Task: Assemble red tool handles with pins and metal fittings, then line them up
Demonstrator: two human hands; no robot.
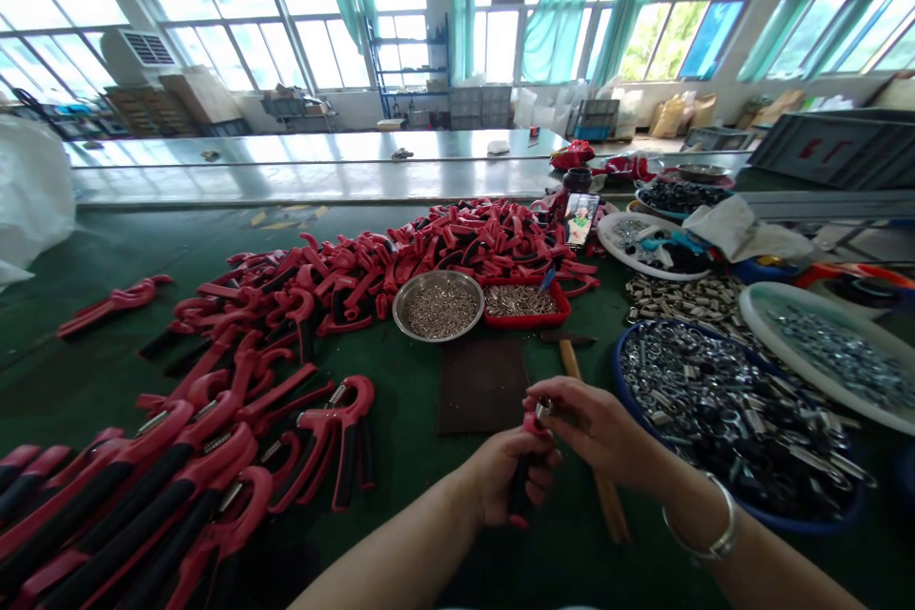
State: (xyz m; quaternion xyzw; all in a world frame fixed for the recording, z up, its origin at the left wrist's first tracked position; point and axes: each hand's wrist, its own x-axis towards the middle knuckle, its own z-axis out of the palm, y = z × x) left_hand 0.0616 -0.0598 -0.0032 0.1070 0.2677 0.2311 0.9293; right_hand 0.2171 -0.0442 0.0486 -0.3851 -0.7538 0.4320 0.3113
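Observation:
My left hand (493,475) is wrapped round a red-and-black tool handle (519,488), held upright above the green table. At its top end, my right hand (604,421) pinches a small silver coil spring (544,408) between thumb and fingers. The spring meets the red end of the handle; whether it is seated there I cannot tell. Under and beside the right forearm lies a hammer (607,496) with a wooden shaft. Just beyond my hands is a dark brown mat (480,386). To the left lie assembled red-and-black spring tools (347,419).
A large heap of red handle parts (457,243) spreads behind. Near it stand a steel bowl (400,316) of small rivets and a red tray (525,320) of pins. On the right are a blue basin (623,381) of metal parts, a white tray (758,315) and a phone (580,217).

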